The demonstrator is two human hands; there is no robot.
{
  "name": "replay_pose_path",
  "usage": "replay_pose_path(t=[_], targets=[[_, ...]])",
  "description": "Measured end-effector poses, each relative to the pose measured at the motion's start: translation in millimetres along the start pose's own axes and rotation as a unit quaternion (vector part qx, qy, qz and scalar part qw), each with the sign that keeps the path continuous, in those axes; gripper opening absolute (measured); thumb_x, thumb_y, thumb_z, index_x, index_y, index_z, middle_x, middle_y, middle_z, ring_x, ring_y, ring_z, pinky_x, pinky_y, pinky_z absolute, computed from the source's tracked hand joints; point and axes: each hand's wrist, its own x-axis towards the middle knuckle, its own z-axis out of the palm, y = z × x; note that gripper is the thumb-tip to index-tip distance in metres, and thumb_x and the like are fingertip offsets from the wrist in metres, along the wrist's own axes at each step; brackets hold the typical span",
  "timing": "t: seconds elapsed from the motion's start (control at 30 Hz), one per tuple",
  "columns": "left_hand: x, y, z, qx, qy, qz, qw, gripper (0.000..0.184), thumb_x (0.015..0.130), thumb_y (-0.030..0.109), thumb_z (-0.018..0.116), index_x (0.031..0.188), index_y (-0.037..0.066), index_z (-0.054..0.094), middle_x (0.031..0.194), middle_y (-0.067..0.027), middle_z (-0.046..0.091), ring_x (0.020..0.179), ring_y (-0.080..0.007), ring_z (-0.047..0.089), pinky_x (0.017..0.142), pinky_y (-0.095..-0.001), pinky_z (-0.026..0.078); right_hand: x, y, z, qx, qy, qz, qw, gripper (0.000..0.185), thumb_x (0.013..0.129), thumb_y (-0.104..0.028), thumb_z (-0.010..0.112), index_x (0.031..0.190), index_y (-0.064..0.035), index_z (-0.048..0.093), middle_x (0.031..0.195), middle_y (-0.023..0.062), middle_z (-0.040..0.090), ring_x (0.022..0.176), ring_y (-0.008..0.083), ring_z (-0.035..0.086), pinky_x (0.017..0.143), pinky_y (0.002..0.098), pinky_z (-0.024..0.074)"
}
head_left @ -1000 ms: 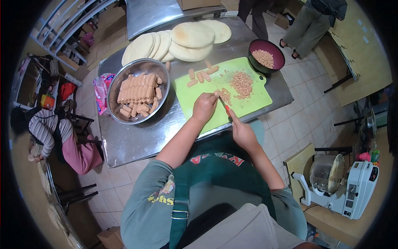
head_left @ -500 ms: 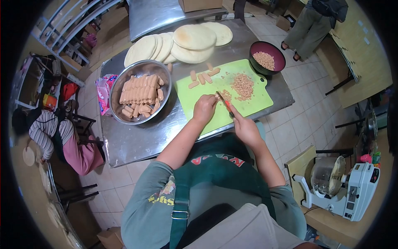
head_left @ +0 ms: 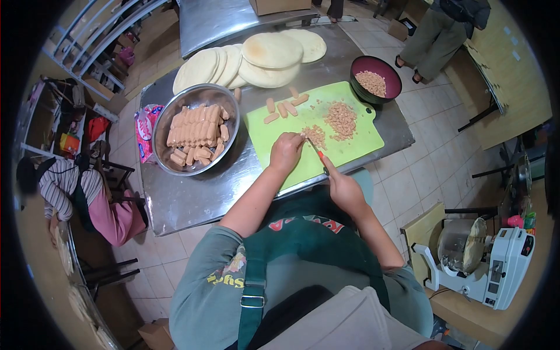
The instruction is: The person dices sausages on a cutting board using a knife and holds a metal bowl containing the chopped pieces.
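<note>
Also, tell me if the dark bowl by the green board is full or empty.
Partly full: chopped sausage lies in the bottom of the dark bowl, and bare inner wall shows above it.

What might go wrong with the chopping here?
The knife is very close to the left hand, so a slip might nick a finger. The dark bowl sits near the table's edge; a bump could tip it off. Loose chopped bits might scatter off the green board.

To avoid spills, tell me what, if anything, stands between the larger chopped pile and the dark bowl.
Nothing visible blocks the way from the larger chopped pile to the dark bowl: just green board, then the bowl's raised wall.
</note>
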Motion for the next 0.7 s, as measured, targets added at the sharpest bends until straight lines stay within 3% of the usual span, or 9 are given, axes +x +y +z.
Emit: replay_pose_path(t=[0.27,0.5,0.7], targets=[[0,0,-4,0.012,-0.014,0.009,1.000,0.005,0.073,0.006,0.066,0.078,0.004,0.066,0.076,-0.0111,0.062,0.073,-0.0297,0.058,0.065,-0.0386,0.048,-15,1,-13,0.097,0.041,-0.023,0.994,0.051,0.087,-0.010,0.044,0.137,-0.0164,0.036,0.076,0.0280,0.058,0.070,0.0424,0.058,0.066,0.0466,0.0449],[-3,-3,0,0.017,-0.011,0.022,1.000,0.004,0.075,0.006,0.064,0.076,0.003,0.063,0.076,-0.0109,0.061,0.073,-0.0287,0.057,0.065,-0.0380,0.048,8,-12,-1,0.061,0.032,-0.013,0.998,0.051,0.088,-0.011,0.041,0.138,-0.0165,0.035,0.073,0.0257,0.059,0.069,0.0422,0.057,0.065,0.0493,0.0439],[-3,-4,0,0.020,-0.016,0.023,0.999,0.007,0.078,0.008,0.061,0.075,0.002,0.062,0.073,-0.0106,0.059,0.072,-0.0279,0.057,0.064,-0.0376,0.048,27,-12,6,0.032,0.005,0.006,0.999,0.052,0.088,-0.010,0.042,0.139,-0.0186,0.034,0.079,0.0285,0.059,0.075,0.0434,0.058,0.071,0.0482,0.0449]])
